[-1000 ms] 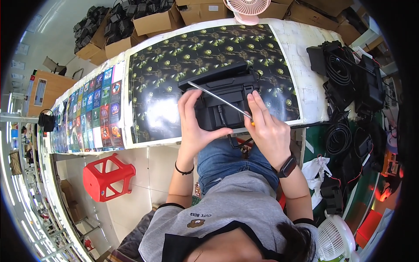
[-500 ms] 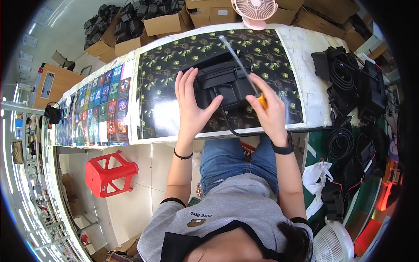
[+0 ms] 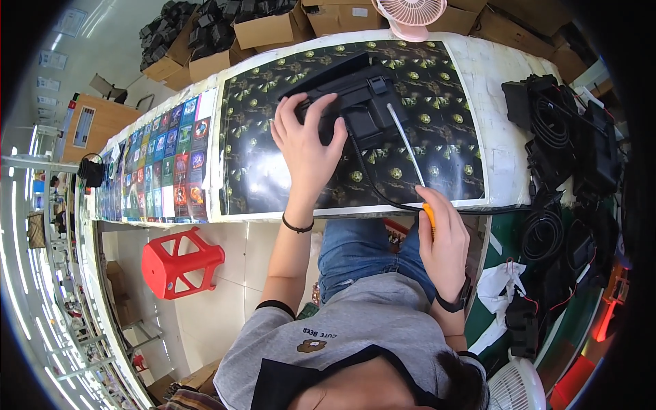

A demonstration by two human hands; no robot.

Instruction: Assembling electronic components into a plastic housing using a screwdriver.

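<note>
A black plastic device (image 3: 372, 116) with a raised, flap-like back panel and boxy recesses lies on the dark patterned mat. My left hand (image 3: 307, 133) grips its near left side, fingers curled over it and thumb along the front. A black cable (image 3: 372, 186) runs from the device down to the table's front edge and off to the right. In my right hand (image 3: 444, 239), near that edge, is a screwdriver (image 3: 408, 145) held by its yellow-orange handle. Its long shaft points up and left, with the tip appearing beside the device's right side; whether they touch I cannot tell.
Black devices with coiled cables (image 3: 550, 130) crowd the table's right end. Colourful cards or prints (image 3: 160, 160) cover the left part. A pink fan (image 3: 411, 17) stands at the far edge, before cardboard boxes (image 3: 273, 29). A red stool (image 3: 181, 263) is on the floor at left.
My right hand has drawn back from the device toward the front edge, screwdriver still in it. The left hand's fingers have curled over the device, which has turned slightly.
</note>
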